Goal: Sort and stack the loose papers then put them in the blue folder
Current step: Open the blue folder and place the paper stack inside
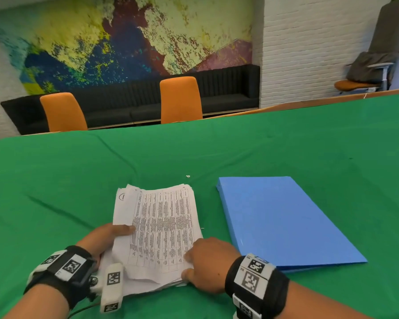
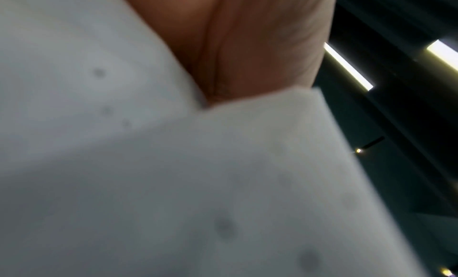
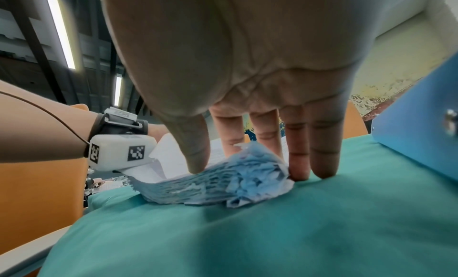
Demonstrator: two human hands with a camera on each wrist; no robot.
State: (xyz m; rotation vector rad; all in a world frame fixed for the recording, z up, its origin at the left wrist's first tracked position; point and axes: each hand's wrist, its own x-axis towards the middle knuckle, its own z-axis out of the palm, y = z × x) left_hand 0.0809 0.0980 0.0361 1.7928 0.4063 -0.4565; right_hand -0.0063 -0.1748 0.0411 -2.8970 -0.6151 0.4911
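Papers (image 1: 161,229) stack: left hand (image 1: 104,240) grip clamps its edge, right hand (image 1: 207,263) grip pinches its corner.

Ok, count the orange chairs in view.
3: one orange chair behind the table's far edge at left, one at centre, one far right, partly covered. Others may be hidden.

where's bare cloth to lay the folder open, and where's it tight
Bare green cloth lies left of the paper stack and across the far half beyond the blue folder, bar a small paper scrap. It is tight in the strip between stack and folder, where the right hand sits; the left hand crowds the stack's near-left corner.
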